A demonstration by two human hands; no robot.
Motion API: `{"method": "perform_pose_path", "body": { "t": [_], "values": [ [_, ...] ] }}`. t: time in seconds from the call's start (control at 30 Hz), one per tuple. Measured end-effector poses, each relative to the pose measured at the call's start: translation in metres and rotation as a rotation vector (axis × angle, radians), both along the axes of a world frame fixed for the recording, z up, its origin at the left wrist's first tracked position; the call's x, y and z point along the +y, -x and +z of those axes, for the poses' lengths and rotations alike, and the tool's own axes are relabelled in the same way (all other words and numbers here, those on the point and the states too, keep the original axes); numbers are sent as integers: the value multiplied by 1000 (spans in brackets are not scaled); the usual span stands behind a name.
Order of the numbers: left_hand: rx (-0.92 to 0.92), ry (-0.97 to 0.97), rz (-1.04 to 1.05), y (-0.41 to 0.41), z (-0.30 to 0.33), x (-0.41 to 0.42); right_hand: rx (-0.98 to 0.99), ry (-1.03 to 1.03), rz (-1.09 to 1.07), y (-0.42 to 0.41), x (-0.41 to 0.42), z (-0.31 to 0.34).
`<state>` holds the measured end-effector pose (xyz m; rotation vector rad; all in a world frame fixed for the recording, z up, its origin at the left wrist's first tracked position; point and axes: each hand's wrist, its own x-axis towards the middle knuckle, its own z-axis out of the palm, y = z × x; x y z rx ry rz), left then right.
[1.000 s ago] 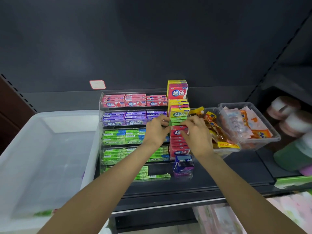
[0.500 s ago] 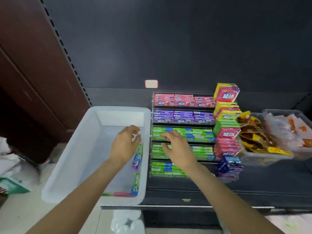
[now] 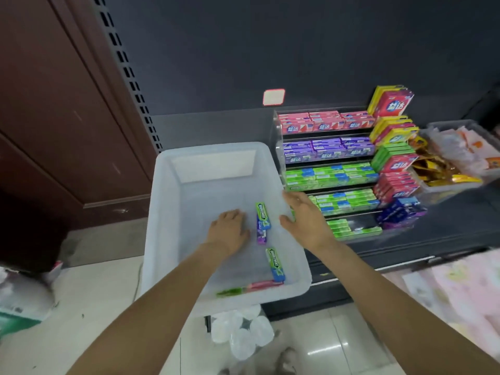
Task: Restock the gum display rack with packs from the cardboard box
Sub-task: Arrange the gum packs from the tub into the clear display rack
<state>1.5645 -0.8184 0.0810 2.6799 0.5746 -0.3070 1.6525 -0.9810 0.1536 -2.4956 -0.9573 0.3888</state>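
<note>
A clear tiered gum display rack (image 3: 278,147) stands on the dark shelf, holding rows of pink, purple and green packs. Left of it sits a white translucent plastic bin (image 3: 189,169), not a cardboard box. Inside lie a green gum pack (image 3: 263,215) over a purple pack (image 3: 261,236), another green pack (image 3: 275,263), and a pink pack (image 3: 263,285) with a green one along the near wall. My left hand (image 3: 228,230) is inside the bin, fingers down, just left of the green pack. My right hand (image 3: 304,220) hovers open over the bin's right rim.
Stacks of red, yellow and green boxed gum (image 3: 393,163) stand to the right of the rack. Clear tubs of snack packets (image 3: 449,169) sit further right. A brown wall panel (image 3: 59,109) is at left, and plastic cups (image 3: 240,334) lie on the tiled floor below.
The view has swung left from the rack to the bin. Both hands left the boxed gum stack and moved left; the left went down into the bin and the right over its rim.
</note>
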Motion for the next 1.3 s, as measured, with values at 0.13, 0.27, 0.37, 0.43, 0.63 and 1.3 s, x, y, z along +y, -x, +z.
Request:
{"method": "perform_pose_path", "body": {
  "t": [0.13, 0.27, 0.37, 0.43, 0.63, 1.3],
  "values": [
    [-83, 198, -43, -18, -2, -1, -33, 17, -11, 1, 1, -1],
    [3, 158, -197, -25, -8, 3, -66, 25, -3, 2, 1, -2],
    [-7, 82, -177, -24, -7, 5, -74, 12, -3, 2, 0, -3],
    [-58, 12, -138, -23, -6, 7, -73, 2, -1, 2, 0, -4],
    [-85, -90, -232, -22, -4, 14, -61, -9, 3, 1, -2, -5],
    [-149, 260, 387, -37, -9, 10, -37, -33, -2, -5, -5, -7]
  ]
}}
